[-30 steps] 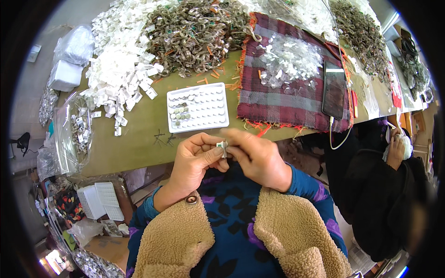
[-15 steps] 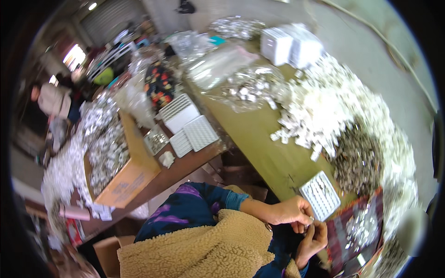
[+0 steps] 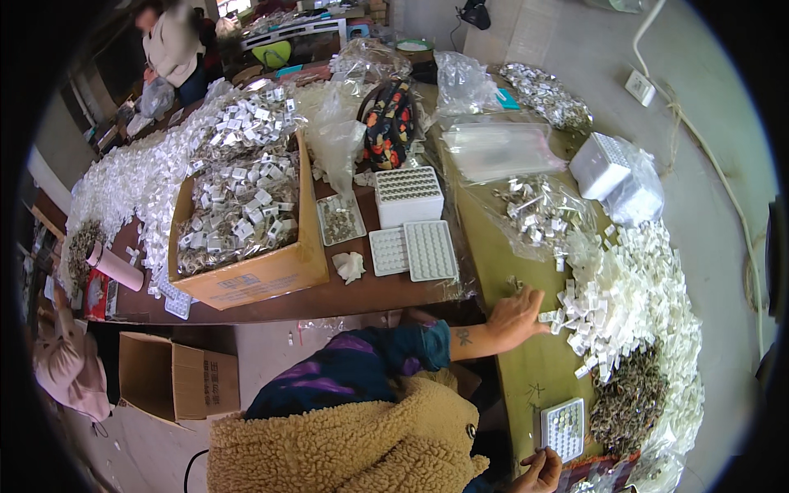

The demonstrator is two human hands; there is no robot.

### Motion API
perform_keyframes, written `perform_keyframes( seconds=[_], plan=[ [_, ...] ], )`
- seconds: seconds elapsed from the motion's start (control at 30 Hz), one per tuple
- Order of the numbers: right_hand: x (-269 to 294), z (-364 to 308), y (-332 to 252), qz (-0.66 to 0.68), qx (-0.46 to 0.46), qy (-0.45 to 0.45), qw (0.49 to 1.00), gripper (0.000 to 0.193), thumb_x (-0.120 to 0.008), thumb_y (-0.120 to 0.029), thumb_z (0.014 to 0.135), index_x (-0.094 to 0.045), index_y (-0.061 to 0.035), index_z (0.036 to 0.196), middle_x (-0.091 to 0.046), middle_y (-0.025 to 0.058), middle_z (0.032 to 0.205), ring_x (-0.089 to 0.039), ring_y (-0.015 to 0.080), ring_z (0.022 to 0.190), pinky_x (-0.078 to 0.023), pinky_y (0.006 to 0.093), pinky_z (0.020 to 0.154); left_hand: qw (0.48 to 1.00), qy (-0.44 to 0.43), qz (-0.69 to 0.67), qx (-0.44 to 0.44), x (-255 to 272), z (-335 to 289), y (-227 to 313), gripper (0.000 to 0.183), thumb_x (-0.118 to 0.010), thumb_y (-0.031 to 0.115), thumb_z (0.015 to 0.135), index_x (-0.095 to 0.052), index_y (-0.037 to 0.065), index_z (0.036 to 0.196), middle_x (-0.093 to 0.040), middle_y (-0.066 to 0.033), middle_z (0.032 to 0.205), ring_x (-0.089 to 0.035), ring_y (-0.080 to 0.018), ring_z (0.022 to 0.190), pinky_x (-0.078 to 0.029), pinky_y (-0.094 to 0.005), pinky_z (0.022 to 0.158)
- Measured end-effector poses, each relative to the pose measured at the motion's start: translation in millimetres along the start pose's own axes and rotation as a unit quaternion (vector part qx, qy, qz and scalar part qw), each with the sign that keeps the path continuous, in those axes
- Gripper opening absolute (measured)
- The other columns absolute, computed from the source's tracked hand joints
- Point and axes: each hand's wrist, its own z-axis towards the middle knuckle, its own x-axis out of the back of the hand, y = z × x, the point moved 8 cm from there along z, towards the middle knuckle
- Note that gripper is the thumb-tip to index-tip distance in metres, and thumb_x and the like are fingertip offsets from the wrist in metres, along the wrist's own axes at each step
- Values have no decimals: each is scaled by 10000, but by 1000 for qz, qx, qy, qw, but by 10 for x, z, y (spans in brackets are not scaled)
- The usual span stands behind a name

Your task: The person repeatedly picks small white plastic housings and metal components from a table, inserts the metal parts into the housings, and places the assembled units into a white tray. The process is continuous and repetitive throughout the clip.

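Note:
My left hand (image 3: 515,319) reaches out over the olive tabletop with its fingers apart. Its fingertips are at the near edge of a large heap of small white plastic pieces (image 3: 608,300). By its knuckles lies a small dark and shiny piece (image 3: 515,284). Low in the view, my right hand (image 3: 539,472) is closed in a pinch at the lower corner of a white tray (image 3: 563,429) with rows of round cells. What sits between those fingers is too small to make out. Beside the tray spreads a pile of small brownish metal parts (image 3: 631,394).
A cardboard box (image 3: 271,283) full of white-and-metal pieces stands on the brown table to the left. White trays (image 3: 432,251) lie near it. Behind are clear plastic bags (image 3: 501,148) and white blocks (image 3: 602,167). Other people (image 3: 173,49) are at the left.
My hands were together beside the tray. The left has moved away and forward to the white heap; the right has stayed low by the tray. The view has turned.

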Motion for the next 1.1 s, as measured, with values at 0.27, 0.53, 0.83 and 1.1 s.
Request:
perform_keyframes(
  seconds=[0.27,0.53,0.83,1.1],
  plan=[
    [-180,-1,189,-40,49,-143,988,1077,-619,-820,673,-565,81,1261,-583,156,1097,-569,227,812,-493,345,708,991,-88,6,-98,-454,-4,147,199,-651,145,854,-520,-3,882,-564,-166,858,-598,-323,783,-476,-435,627],
    [-59,-10,3,-31,-106,69,991,93,-555,69,888,-637,54,929,-630,70,800,-538,100,598,-430,220,542,989,-121,-72,-38,-379,55,65,122,-656,113,831,-588,41,901,-628,-160,859,-648,-354,779,-509,-456,663],
    [38,33,-272,39,-78,72,994,84,-633,94,844,-655,39,903,-629,77,761,-619,118,599,-472,233,553,945,-62,-307,-96,145,75,768,216,-699,29,860,-629,13,1064,-643,-132,871,-619,-250,741,-485,-349,639],
    [139,246,-98,249,-165,85,951,213,-609,52,914,-598,24,1124,-630,38,857,-580,70,645,-477,213,569,902,-234,-360,-34,-234,-344,1238,197,-687,59,898,-634,-3,1078,-627,-67,846,-546,-140,738,-447,-285,613]
  ],
)
